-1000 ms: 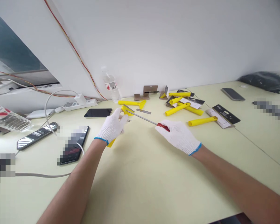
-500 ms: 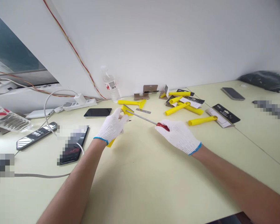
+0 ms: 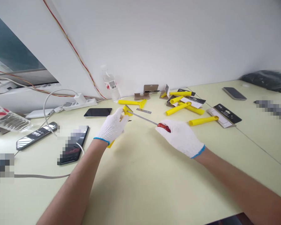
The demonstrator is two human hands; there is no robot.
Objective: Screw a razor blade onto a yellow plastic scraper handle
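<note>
On the pale table (image 3: 140,187), both gloved hands' fingers clamp tools: left hand (image 3: 112,126) half-hides yellow scraper (image 3: 126,111), right hand (image 3: 181,137) screwdriver (image 3: 146,119).

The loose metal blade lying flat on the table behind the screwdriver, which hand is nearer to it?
Left. The left hand, gripping a yellow scraper, sits just in front and left of the blade; the right hand, holding the screwdriver, is farther, toward the front right.

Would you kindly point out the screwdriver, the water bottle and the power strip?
screwdriver (image 3: 144,118), head view, on its metal shaft.
water bottle (image 3: 111,86), head view, on its label.
power strip (image 3: 84,104), head view, on its white body.
</note>
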